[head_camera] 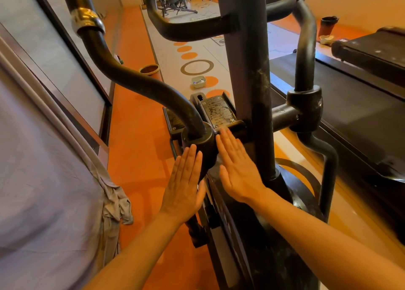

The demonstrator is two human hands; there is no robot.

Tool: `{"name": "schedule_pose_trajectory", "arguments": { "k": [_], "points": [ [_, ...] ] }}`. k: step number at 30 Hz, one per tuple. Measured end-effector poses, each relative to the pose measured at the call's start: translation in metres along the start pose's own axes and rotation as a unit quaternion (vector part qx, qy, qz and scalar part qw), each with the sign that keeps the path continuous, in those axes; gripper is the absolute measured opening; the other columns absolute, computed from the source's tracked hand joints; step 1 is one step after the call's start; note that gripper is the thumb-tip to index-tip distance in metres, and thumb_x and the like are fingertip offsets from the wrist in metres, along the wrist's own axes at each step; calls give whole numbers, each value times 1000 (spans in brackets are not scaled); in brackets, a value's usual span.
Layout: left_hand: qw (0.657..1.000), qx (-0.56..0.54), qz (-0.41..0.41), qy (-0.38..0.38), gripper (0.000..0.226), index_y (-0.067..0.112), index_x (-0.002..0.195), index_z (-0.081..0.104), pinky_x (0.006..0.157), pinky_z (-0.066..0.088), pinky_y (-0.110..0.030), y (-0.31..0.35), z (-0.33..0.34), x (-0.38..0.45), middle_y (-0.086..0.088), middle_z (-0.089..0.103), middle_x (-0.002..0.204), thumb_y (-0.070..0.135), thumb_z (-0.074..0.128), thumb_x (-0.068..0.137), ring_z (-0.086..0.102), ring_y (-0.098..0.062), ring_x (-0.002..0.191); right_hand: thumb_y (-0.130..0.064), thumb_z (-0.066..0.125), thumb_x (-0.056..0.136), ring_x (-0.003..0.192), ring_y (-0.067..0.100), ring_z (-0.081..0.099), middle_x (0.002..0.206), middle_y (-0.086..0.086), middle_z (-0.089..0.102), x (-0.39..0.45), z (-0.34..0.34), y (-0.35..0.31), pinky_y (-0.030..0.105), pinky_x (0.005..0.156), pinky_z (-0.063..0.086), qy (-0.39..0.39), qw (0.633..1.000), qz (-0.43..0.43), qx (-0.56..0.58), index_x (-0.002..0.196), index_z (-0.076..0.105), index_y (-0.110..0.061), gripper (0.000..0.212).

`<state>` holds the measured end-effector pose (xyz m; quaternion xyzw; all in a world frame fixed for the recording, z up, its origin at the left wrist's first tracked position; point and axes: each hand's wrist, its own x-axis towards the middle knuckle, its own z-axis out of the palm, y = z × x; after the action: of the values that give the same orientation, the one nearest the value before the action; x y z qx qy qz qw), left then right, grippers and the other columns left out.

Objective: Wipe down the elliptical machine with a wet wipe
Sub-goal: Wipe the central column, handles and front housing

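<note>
The black elliptical machine (247, 75) fills the middle of the view, with a dusty central post and curved handle arms on both sides. My left hand (186, 180) is flat, fingers straight, just left of the left arm's round pivot hub (201, 145). My right hand (236, 164) is also flat and empty, to the right of that hub, fingertips near the metal footplate (217, 112). Both palms face down. No wet wipe shows in either hand.
A small pale tub holding a packet (198, 81) sits on the floor beyond the machine. A brown bowl (149, 69) stands near the left window frame. A treadmill (359, 105) runs along the right. Grey cloth (54, 180) hangs at the left.
</note>
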<state>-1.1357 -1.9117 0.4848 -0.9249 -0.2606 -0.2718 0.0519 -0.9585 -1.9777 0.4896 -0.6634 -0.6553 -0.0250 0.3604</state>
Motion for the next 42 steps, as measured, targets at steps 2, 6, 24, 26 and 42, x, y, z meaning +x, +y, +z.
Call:
{"name": "schedule_pose_trajectory", "arguments": {
  "k": [2,6,24,26,42],
  "points": [
    [1000,0,0,-6,76,6,156,9,124,0,-37,0,-1,0,-8,-8,166,24,45,92,0,-25,153,-27,26,95,151,20,-3,163,2,-9,-1,0,9,36,123,-2,30,998,45,-28,154,2,-11,66],
    [1000,6,3,-8,76,5,156,9,124,-1,-35,1,-4,1,-8,-9,166,24,46,92,-1,-25,153,-25,26,96,151,20,-4,163,5,-5,2,-1,-3,36,123,-2,53,993,84,66,154,8,-5,65],
    [1000,-21,-2,-11,76,4,156,12,124,-2,-35,-1,-6,1,-10,-8,166,25,45,91,-1,-25,153,1,53,96,132,-1,40,138,-5,49,36,-40,-16,22,110,37,79,986,75,124,139,46,-18,47],
    [1000,-25,3,-5,75,3,155,13,124,-2,-36,-1,-6,1,-10,-9,166,23,43,89,-1,-26,153,0,54,96,116,-22,44,125,-15,51,36,-33,-31,3,96,39,107,969,90,204,137,44,-15,45],
    [997,-65,12,29,73,2,155,13,123,4,-45,-2,5,-2,-18,-10,164,17,50,93,0,-36,152,-11,54,98,121,-1,53,133,-2,59,67,-26,-47,9,95,45,96,947,175,252,130,61,-12,32]
  ]
}}
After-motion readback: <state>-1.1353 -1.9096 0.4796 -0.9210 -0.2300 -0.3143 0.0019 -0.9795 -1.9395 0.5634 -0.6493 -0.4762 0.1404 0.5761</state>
